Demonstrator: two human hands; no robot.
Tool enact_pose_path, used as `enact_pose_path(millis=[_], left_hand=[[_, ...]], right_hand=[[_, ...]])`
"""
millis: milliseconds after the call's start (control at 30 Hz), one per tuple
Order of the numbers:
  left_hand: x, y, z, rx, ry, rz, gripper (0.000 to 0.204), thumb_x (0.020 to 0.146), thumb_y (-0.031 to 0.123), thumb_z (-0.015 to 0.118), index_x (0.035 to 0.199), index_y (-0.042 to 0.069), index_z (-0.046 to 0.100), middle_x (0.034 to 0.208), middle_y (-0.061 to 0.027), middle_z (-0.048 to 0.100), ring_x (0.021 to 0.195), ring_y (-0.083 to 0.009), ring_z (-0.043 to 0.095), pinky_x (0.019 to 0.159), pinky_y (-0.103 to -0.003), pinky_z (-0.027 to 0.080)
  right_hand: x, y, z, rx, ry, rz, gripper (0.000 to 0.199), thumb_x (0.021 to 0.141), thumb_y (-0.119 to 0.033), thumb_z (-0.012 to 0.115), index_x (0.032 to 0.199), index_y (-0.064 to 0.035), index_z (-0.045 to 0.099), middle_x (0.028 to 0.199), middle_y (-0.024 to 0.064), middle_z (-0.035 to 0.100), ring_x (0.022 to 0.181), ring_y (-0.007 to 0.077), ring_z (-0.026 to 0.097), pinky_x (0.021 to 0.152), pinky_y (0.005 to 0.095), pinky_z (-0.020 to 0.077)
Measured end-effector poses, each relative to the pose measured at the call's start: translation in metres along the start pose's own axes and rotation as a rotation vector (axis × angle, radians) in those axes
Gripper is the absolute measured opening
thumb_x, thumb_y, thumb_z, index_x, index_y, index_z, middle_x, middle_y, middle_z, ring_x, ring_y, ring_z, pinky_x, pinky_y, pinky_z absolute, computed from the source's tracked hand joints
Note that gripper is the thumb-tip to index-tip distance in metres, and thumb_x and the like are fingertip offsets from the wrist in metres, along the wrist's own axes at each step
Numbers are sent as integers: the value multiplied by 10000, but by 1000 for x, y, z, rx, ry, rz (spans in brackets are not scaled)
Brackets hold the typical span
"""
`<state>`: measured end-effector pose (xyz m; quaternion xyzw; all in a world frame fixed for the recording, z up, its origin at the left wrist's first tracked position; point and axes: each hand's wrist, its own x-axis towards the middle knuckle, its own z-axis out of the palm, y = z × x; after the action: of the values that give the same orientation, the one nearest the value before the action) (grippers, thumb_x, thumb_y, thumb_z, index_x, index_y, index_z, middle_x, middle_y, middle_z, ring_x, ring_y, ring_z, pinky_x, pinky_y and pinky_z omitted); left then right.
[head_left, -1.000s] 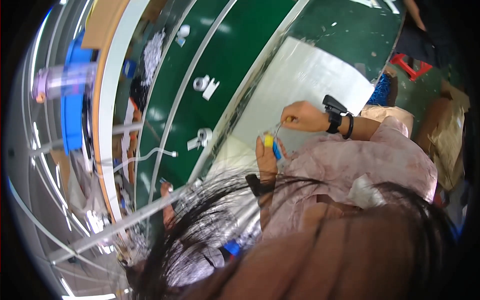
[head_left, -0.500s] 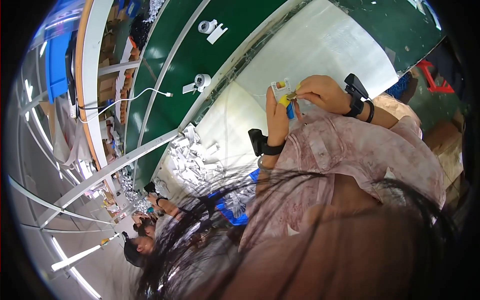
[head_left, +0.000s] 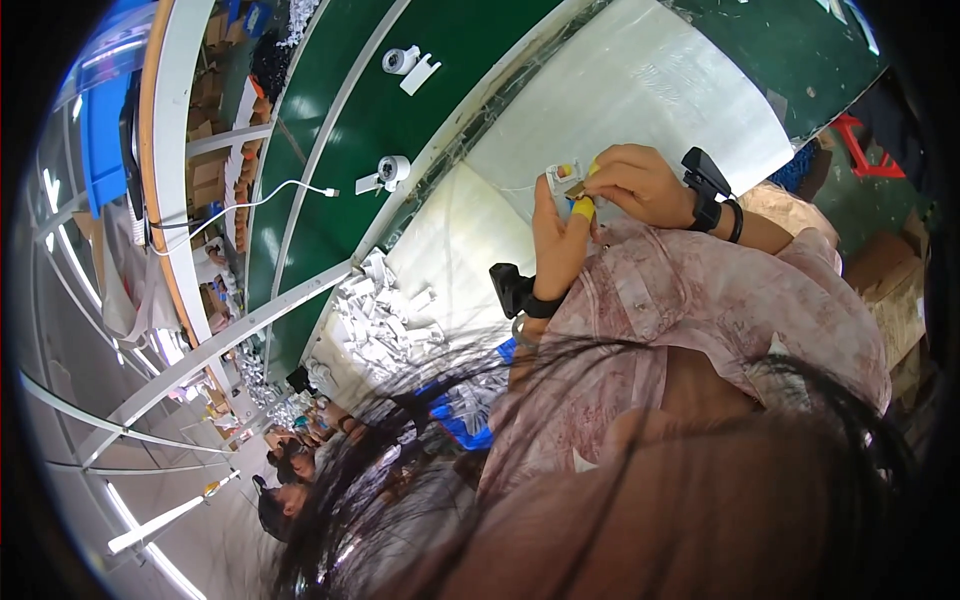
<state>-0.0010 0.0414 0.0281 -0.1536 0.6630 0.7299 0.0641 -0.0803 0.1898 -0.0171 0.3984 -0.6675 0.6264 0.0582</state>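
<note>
A small white plastic housing (head_left: 563,175) with a red-and-yellow bit inside it is in my left hand (head_left: 556,243), closed round it near my body. Yellow covering shows on the left thumb tip. Over the housing, my right hand (head_left: 640,185) pinches a small brownish flat piece (head_left: 575,190) whose kind I cannot make out; yellow also shows at its fingertip. The two hands' fingertips nearly meet and hide part of the housing. A thin white wire leads off its left side. Beneath lies a pale work mat (head_left: 640,85).
Left of the mat, white parts (head_left: 385,315) lie heaped, with a blue bin (head_left: 462,425) of wrapped pieces below. Two white camera-like units (head_left: 393,170) stand on the green belt (head_left: 340,200) beyond a rail. A white cable (head_left: 260,200) hangs there. Co-workers (head_left: 290,490) sit lower left; a red stool (head_left: 862,145) stands right.
My left thumb has shifted right over the housing. The right fingers have moved slightly left, covering more of it. The whole view has shifted a little.
</note>
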Motion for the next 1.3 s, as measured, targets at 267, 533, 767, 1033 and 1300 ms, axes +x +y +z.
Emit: enact_pose_path(millis=[267,533,767,1033,1300], left_hand=[[-2,-5,-5,53,-11,6,438,842,-45,415,1270,22,350,977,-96,538,658,-123,521,497,-244,459],[-2,-11,-6,145,-31,46,424,846,-48,420,1260,15,356,984,-96,538,664,-119,518,506,-242,458],[-3,-11,-1,48,26,79,371,829,-1,492,1192,0,417,855,-60,561,572,-81,499,467,-223,407],[-7,-11,1,-34,9,99,338,921,109,516,1231,17,420,834,-28,535,575,-58,473,487,-201,396],[-9,-15,4,49,21,155,282,986,166,454,1227,20,441,781,-6,535,549,-39,444,472,-192,365]], right_hand=[[-1,2,6,-44,42,-55,153,730,2,722,865,-35,660,857,106,591,711,248,598,605,313,474],[-5,6,9,-39,51,-65,161,729,12,720,871,-34,658,852,104,573,707,239,585,594,305,462],[-5,3,8,-34,56,-43,167,732,31,709,877,-28,653,840,104,570,692,232,579,578,301,457],[-3,-1,4,41,13,-5,177,740,59,686,894,-18,643,826,96,566,686,219,581,572,289,461],[-4,-4,2,50,-12,5,169,747,58,680,893,-20,645,823,95,570,688,214,584,569,288,464]])
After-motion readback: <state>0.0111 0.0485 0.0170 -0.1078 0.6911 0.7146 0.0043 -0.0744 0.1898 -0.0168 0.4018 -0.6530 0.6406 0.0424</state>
